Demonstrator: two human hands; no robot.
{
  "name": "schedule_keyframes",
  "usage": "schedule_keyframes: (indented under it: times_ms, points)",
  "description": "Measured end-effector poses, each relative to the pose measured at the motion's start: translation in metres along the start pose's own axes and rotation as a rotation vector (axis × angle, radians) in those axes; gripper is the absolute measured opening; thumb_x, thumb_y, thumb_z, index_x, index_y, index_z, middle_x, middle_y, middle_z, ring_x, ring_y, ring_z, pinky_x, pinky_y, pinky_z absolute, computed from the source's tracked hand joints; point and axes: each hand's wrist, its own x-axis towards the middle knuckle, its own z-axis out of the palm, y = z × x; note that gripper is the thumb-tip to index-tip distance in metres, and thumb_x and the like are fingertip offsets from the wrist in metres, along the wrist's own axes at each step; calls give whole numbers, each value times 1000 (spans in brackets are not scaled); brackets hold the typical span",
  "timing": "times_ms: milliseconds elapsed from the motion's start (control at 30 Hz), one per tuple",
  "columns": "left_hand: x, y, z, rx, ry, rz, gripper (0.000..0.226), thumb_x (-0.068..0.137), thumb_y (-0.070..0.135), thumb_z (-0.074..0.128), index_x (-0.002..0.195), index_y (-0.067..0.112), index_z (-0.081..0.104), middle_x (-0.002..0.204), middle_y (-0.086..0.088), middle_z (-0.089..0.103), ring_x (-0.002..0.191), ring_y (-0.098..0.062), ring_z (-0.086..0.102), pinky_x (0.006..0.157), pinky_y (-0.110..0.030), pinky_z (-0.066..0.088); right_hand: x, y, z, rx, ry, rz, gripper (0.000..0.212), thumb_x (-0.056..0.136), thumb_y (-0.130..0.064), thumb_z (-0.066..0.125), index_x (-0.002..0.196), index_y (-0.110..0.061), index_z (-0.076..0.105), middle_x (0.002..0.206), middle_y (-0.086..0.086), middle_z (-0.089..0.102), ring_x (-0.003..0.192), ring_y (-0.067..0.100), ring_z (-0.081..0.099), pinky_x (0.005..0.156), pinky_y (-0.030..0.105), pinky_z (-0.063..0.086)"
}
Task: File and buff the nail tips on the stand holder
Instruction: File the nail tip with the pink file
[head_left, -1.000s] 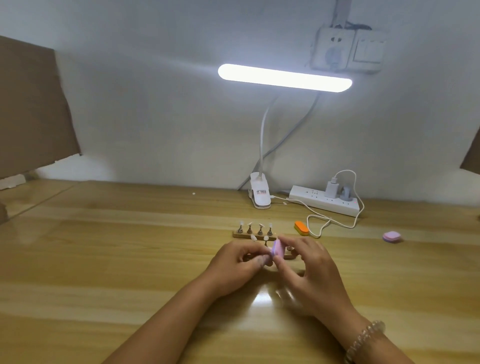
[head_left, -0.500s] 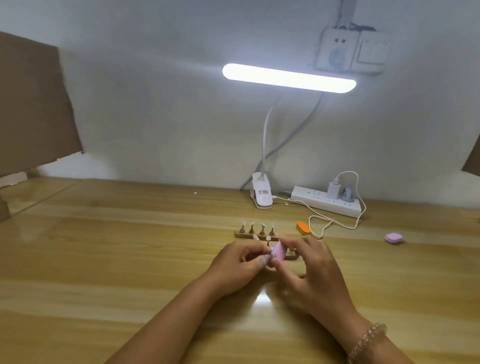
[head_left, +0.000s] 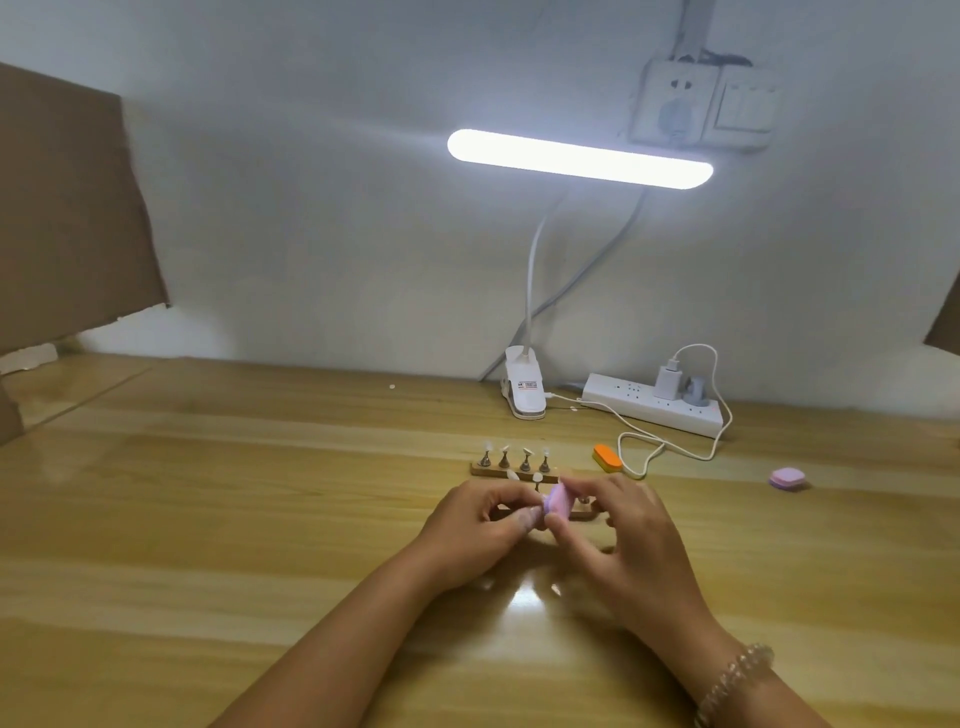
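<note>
A wooden stand holder (head_left: 485, 470) lies on the desk with several metal pegs (head_left: 524, 460) carrying white nail tips. A second wooden holder (head_left: 582, 514) sits nearer, mostly hidden behind my hands. My right hand (head_left: 623, 535) pinches a small pink buffer block (head_left: 714, 501) between thumb and fingers. My left hand (head_left: 478, 525) has its fingertips curled against the block's left side, pinching something small that I cannot make out, probably a nail tip peg.
An orange buffer block (head_left: 607, 457) lies right of the far holder beside a white cable (head_left: 670, 447). Another pink block (head_left: 788, 478) sits further right. A clip lamp base (head_left: 524, 389) and power strip (head_left: 654, 405) stand at the wall. Cardboard (head_left: 67, 208) hangs at left.
The pink block in my right hand has shifted slightly against my left fingertips; both hands stay in the same spot over the near holder.
</note>
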Motion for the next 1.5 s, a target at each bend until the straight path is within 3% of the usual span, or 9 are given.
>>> schedule_keyframes:
  times_ms: [333,667,833,933,1067,1167,1300,1433,1500]
  points:
    - [3,-3,0,-37,16,-16,16,97,12,61,99,16,77,83,9,68,64,2,57,63,-21,45,-3,-4,4,16,-17,-60,30,80,-35,78,106,-24,69,104,-15,62,96,10,58,74,26,50]
    - [3,-4,1,-58,12,-10,17,94,14,66,91,27,77,78,12,68,63,3,56,61,-22,46,0,2,3,20,14,34,27,82,-35,75,106,-25,69,103,-15,63,94,12,59,74,32,51]
    - [4,-5,0,-44,4,-10,18,94,9,65,95,22,78,74,17,67,61,5,56,62,-19,44,-2,-3,3,45,-53,-47,34,83,-47,67,111,-28,68,106,-17,60,93,2,57,72,16,44]
    - [3,-3,1,-59,8,-1,14,94,15,67,94,23,78,75,15,67,59,6,54,59,-20,44,1,2,1,16,11,49,28,84,-36,73,110,-27,68,105,-16,62,97,10,59,80,24,47]
    - [2,-3,0,-63,-8,0,21,97,8,59,98,20,77,82,2,70,67,-6,58,61,-27,48,-4,-5,2,52,-70,-59,34,84,-39,72,116,-29,67,108,-18,61,93,3,57,72,13,43]
    - [2,-4,1,-73,4,-7,24,98,12,59,92,29,76,84,5,71,66,-8,58,61,-32,50,1,0,1,44,-25,37,33,84,-32,73,116,-26,67,108,-14,63,94,11,60,79,29,50]
    - [2,-4,0,-55,-1,-6,25,100,10,54,104,22,76,85,2,71,66,-12,59,61,-37,51,-4,-6,2,28,-66,-68,39,83,-25,76,120,-28,65,113,-17,61,91,3,56,71,12,41]
    - [2,-4,1,-43,9,-17,23,99,15,57,99,28,76,85,6,70,61,-12,58,62,-45,54,0,-1,1,37,-26,24,36,83,-25,76,117,-27,66,110,-17,63,92,11,59,69,23,46]
    - [1,-3,1,-47,-6,-5,26,99,11,54,101,25,76,83,6,69,62,-13,57,62,-38,50,-3,-3,2,21,-49,-43,39,83,-25,76,120,-27,65,113,-17,61,92,7,59,69,16,45]
